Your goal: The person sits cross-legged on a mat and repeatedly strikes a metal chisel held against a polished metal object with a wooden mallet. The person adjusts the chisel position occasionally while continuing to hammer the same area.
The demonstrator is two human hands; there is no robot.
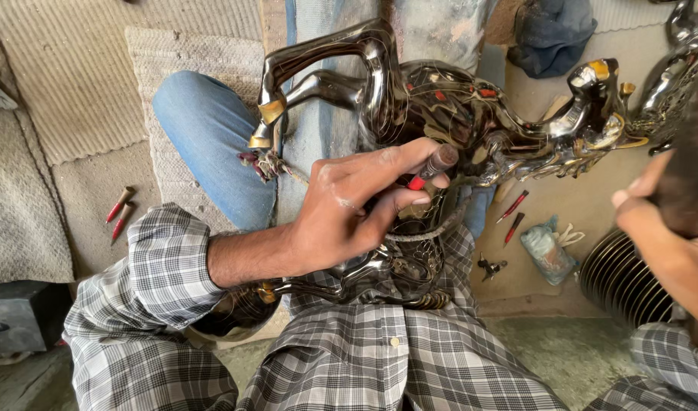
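gripping a red-tipped chisel, left hand fingers rest on metal horse; right hand blurred, grip unclear.

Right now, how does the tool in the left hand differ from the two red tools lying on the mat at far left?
The held tool is pinched in the left hand and pressed against the shiny metal horse figure; the two red tools lie loose on the mat, untouched. The held tool points up to the right with a dark butt showing; the loose pair lie side by side. All share red colouring and a slim, stick-like shape.
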